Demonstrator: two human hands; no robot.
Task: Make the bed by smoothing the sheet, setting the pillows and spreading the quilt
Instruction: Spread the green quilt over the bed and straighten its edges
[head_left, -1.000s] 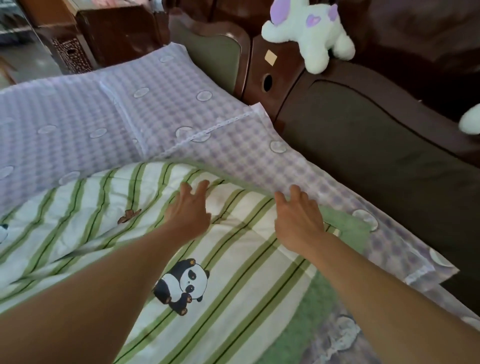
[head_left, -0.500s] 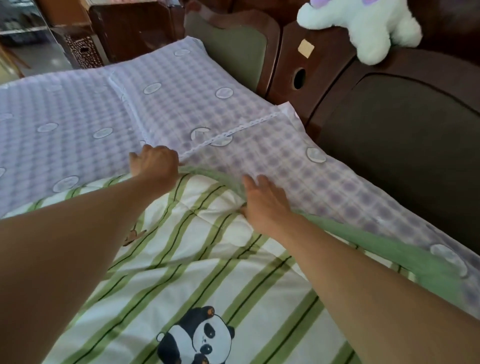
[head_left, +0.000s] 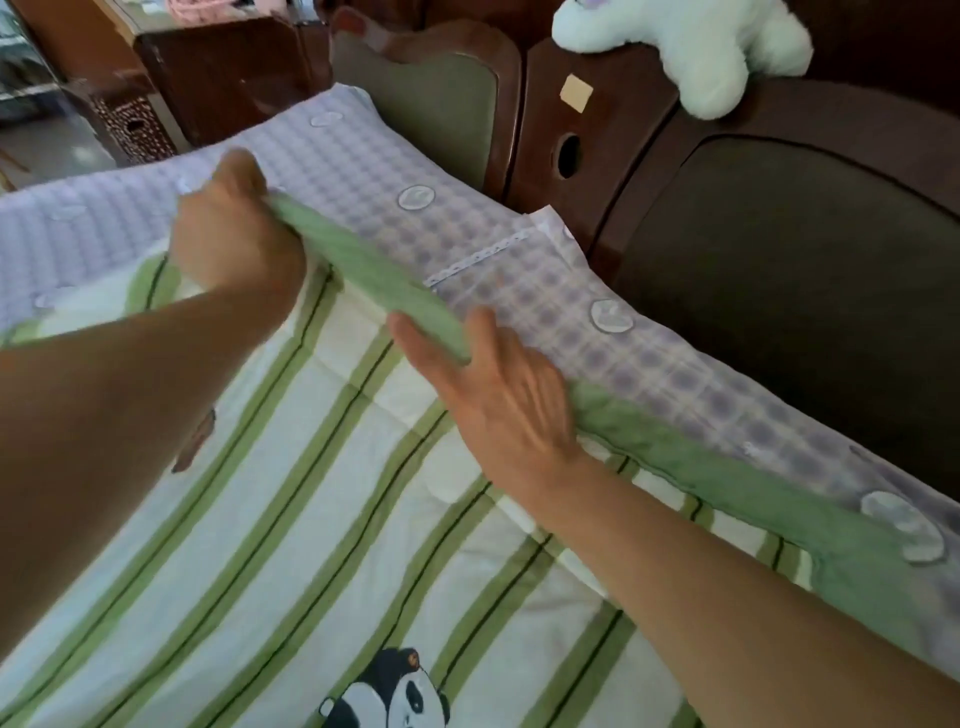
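Note:
The quilt (head_left: 322, 519) is white with green stripes, a panda print and a green border, and it covers the near part of the bed. My left hand (head_left: 234, 239) is closed on its green top edge, lifted over the pillows. My right hand (head_left: 493, 395) has the same edge pinched between thumb and fingers, palm down on the quilt. Two lilac checked pillows lie side by side at the head: the left pillow (head_left: 353, 161) and the right pillow (head_left: 649, 353). The quilt edge overlaps their near side.
A dark wooden headboard (head_left: 779, 249) with green padded panels runs along the right. A white plush toy (head_left: 696, 47) sits on top of it. A dark wooden cabinet (head_left: 223, 73) and a patterned box (head_left: 130, 124) stand beyond the bed at top left.
Both hands have carried the quilt's green edge farther up over the pillows. My left hand has risen and moved left along the edge; the view has closed in toward the headboard.

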